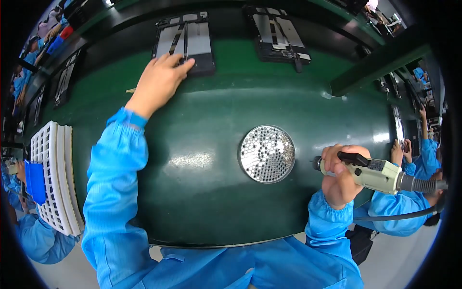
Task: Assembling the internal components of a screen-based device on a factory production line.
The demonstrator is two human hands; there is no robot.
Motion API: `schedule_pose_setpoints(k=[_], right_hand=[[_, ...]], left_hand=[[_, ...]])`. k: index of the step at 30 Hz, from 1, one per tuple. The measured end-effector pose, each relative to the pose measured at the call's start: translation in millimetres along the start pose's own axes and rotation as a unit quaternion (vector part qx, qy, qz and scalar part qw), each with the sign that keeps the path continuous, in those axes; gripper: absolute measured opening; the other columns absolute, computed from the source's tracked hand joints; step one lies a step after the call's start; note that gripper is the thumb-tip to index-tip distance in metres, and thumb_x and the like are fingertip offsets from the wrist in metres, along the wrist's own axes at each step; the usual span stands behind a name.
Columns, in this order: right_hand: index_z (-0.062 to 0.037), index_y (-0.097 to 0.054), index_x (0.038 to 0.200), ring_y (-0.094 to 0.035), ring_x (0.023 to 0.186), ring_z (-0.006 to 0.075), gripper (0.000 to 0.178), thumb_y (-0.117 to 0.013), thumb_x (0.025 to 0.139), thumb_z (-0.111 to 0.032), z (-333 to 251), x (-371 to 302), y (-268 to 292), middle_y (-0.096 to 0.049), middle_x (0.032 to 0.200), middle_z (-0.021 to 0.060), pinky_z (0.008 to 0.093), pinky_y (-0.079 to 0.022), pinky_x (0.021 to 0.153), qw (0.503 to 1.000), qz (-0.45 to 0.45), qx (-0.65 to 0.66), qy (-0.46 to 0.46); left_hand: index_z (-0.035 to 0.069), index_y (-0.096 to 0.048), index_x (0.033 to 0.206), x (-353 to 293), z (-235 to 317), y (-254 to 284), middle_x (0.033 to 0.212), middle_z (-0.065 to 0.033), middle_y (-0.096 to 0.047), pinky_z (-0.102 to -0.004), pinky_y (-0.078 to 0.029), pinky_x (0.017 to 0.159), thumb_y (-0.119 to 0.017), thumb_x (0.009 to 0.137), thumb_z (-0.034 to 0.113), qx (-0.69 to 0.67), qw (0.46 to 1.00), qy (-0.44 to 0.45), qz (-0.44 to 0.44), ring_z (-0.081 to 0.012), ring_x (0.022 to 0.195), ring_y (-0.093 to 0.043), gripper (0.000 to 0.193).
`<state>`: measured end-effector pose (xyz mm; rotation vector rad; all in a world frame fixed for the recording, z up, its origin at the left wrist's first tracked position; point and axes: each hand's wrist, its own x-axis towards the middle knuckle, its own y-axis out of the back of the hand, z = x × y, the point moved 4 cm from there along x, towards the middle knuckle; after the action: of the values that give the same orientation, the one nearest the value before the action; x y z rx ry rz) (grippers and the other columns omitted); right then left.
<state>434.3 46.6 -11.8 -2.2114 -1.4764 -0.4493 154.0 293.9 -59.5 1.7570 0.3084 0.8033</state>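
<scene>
My left hand [161, 82] reaches to the back of the green table, fingers apart, over the near edge of an opened flat device [198, 41] with grey panels and a black frame. Whether the fingers press on it or only rest there is hard to tell. In my right hand [342, 173], at the right side, is a pale green electric screwdriver [375, 174]. Its black tip points left, toward a round dish [267, 154] whose perforated surface has small screws in the holes. The dish sits apart from the tool.
A second opened device [278, 36] lies at the back, right of the first. Stacked white trays [50, 178] with square openings stand on the left with a blue piece [35, 182]. A dark green post [380, 70] rises at the back right. Co-workers in blue sleeves flank the table.
</scene>
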Motion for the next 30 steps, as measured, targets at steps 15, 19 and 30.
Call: schedule_pose_setpoints(k=[15, 19, 30], right_hand=[[0.0034, -0.047, 0.118, -0.054, 0.068, 0.0159, 0.047, -0.059, 0.073, -0.003, 6.9, 13.6, 35.8, -0.055, 0.075, 0.0068, 0.0357, -0.048, 0.074, 0.979, 0.104, -0.142, -0.101], [-0.0028, -0.047, 0.118, -0.056, 0.079, 0.0145, 0.05, -0.055, 0.07, 0.01, 8.2, 17.7, 45.9, -0.054, 0.096, 0.0079, 0.0287, -0.05, 0.071, 0.987, 0.078, 0.011, -0.14], [0.0075, -0.049, 0.112, -0.054, 0.069, 0.0178, 0.046, -0.056, 0.069, -0.006, 12.6, 12.9, 43.3, -0.056, 0.078, 0.008, 0.0362, -0.047, 0.074, 0.98, 0.117, -0.078, -0.138]], left_hand=[[0.011, -0.047, 0.13, 158.0, 103.5, -77.0, 0.13, -0.0219, -0.045, -0.0478, -0.043, 0.096, -0.066, 0.082, 0.04, -0.165, 0.986, -0.013, 0.032, -0.0419, 0.128, -0.036, 0.06], [0.011, -0.043, 0.132, 168.8, 99.1, -81.0, 0.125, -0.0228, -0.049, -0.0438, -0.054, 0.081, -0.059, 0.089, 0.03, 0.001, 0.993, -0.112, 0.045, -0.0439, 0.116, -0.05, 0.049], [0.007, -0.053, 0.108, 134.7, 84.8, -4.7, 0.102, -0.0137, -0.059, -0.0405, -0.056, 0.073, -0.059, 0.072, -0.002, -0.068, 0.994, -0.027, 0.085, -0.036, 0.102, -0.058, 0.038]])
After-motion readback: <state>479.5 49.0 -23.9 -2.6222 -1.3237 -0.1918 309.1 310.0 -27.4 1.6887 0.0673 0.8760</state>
